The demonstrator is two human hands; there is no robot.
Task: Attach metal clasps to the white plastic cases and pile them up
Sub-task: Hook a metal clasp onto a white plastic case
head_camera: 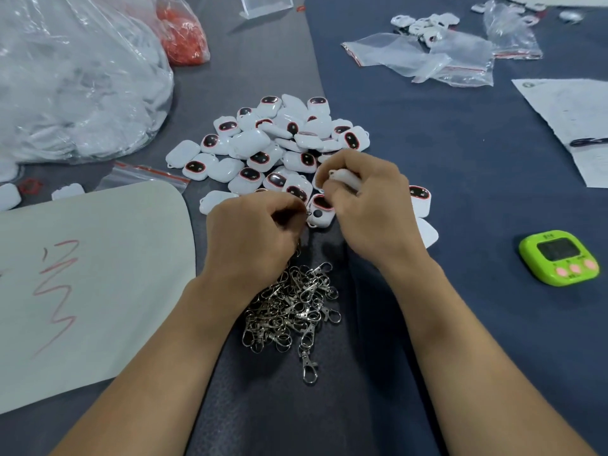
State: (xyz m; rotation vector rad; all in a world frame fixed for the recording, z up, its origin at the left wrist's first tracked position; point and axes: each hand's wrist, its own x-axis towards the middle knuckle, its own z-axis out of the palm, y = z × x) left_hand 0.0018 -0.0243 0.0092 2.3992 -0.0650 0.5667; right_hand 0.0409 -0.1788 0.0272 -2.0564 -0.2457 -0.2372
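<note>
The right hand [365,205] was curled round a white case [345,177], just over the near edge of the pile of cases [263,146] on the table [427,291]. The fingers hid most of that case. The left hand [253,232] was curled too and pinched a clasp [308,213]. Only a tiny shiny bit of it showed at the fingertips, close to the case. A heap of clasps [296,307] lay under the left wrist, partly covered by it. A green timer [559,258] sat off to the right. A big clear bag [72,80] on the left was cut off, and what was inside was hard to make out.
</note>
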